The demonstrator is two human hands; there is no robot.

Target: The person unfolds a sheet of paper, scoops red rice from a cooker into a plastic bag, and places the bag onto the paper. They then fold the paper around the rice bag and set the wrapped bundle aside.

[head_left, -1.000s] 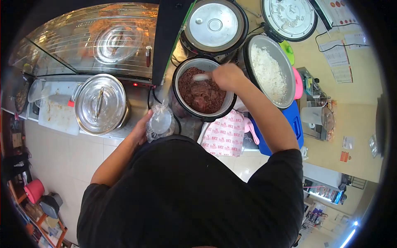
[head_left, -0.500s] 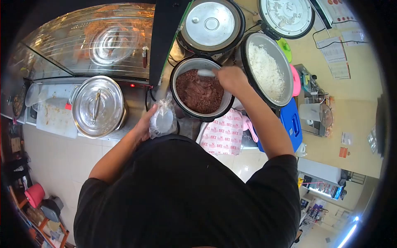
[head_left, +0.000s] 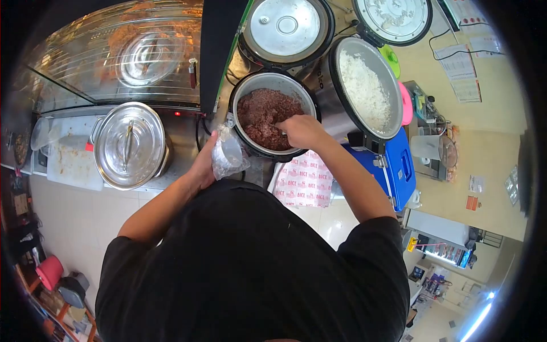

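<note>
My right hand [head_left: 302, 132] is closed and low over the dark reddish-brown rice [head_left: 265, 108], inside a black-rimmed cooker pot [head_left: 245, 86]. It grips a rice paddle, whose head is now hidden in the rice. Just left of that pot, my left hand [head_left: 203, 166] is wrapped round the side of a clear plastic bag [head_left: 229, 155]. Something round and pale shows through the plastic; I cannot make out exactly what. To the right of the brown rice stands a bigger steel cooker [head_left: 336, 94] with white rice [head_left: 364, 91] in it.
A lidded steel pot [head_left: 128, 145] stands at left, before a glass display case [head_left: 114, 68]. An open cooker lid [head_left: 285, 28] rises behind the brown rice. Pink-printed paper [head_left: 302, 179] lies near my right forearm, beside a blue cooler box [head_left: 399, 168].
My right hand has moved down and toward me, pushing the paddle into the rice, so its pale head no longer shows. The bag in my left hand has tilted slightly.
</note>
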